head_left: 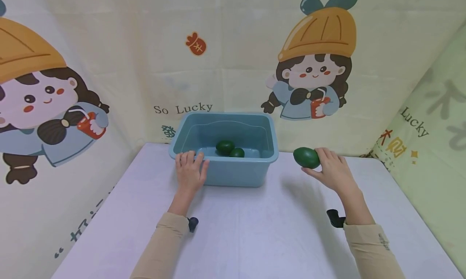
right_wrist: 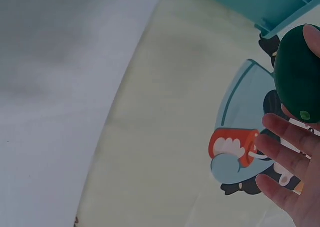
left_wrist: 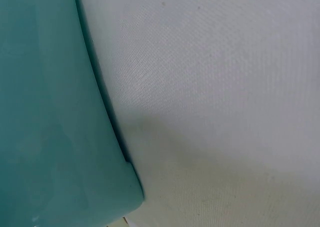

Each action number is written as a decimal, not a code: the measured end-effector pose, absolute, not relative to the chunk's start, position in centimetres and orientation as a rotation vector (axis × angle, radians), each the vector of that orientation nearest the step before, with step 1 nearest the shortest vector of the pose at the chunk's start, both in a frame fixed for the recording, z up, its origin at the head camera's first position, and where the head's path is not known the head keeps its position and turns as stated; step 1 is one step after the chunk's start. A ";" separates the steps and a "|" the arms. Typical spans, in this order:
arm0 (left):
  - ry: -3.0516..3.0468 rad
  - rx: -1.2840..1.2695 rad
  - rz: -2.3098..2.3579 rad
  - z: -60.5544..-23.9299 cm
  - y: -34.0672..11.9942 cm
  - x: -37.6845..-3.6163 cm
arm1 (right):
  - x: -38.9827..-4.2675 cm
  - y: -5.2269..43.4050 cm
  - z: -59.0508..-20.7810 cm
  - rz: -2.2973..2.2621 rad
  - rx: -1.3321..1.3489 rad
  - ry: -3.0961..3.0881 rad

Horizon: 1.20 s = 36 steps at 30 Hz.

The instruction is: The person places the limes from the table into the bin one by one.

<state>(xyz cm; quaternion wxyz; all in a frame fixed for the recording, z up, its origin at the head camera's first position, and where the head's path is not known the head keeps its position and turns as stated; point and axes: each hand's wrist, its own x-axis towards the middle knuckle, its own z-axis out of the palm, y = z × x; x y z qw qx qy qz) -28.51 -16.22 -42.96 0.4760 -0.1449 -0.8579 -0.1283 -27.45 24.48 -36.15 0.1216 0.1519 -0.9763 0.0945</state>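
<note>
A dark green avocado [head_left: 307,157] is pinched between the thumb and fingers of my right hand [head_left: 334,171], held up to the right of the blue bin [head_left: 233,171]. In the right wrist view the same avocado [right_wrist: 299,77] shows a small pale stem spot, and the other fingers [right_wrist: 285,154] are spread apart from it. My left hand [head_left: 189,171] rests on the bin's front rim near its left corner, fingers laid over the edge. Two more green avocados lie inside, one farther back [head_left: 225,147] and one nearer [head_left: 237,152]. The left wrist view shows the bin wall [left_wrist: 55,112], not the hand.
The bin stands at the back of a white-covered table [head_left: 247,230], close to a cream cloth backdrop [head_left: 236,76] printed with cartoon figures. Another printed cloth [head_left: 437,165] hangs along the right side. Dark wrist mounts [head_left: 335,218] stick out beside both sleeves.
</note>
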 end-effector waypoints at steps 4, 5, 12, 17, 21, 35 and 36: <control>-2.106 -0.355 -0.311 -42.9 -16.3 -28.5 | -27.5 24.2 -35.7 0.290 0.438 -2.858; -2.109 -0.355 -0.309 -42.9 -16.3 -28.5 | -27.5 24.1 -35.7 0.295 0.432 -2.861; -2.139 -0.352 -0.309 -42.9 -16.4 -28.5 | -27.7 23.5 -35.0 0.297 0.419 -2.876; -2.161 -0.347 -0.304 -42.9 -16.5 -28.5 | -27.8 23.4 -34.7 0.302 0.415 -2.877; -2.164 -0.349 -0.305 -42.8 -16.5 -28.5 | -28.0 23.2 -34.5 0.314 0.418 -2.864; -2.142 -0.352 -0.312 -42.7 -16.4 -28.6 | -28.3 22.0 -33.7 0.352 0.440 -2.853; -2.138 -0.353 -0.316 -42.7 -16.5 -28.6 | -28.4 21.9 -33.7 0.355 0.441 -2.852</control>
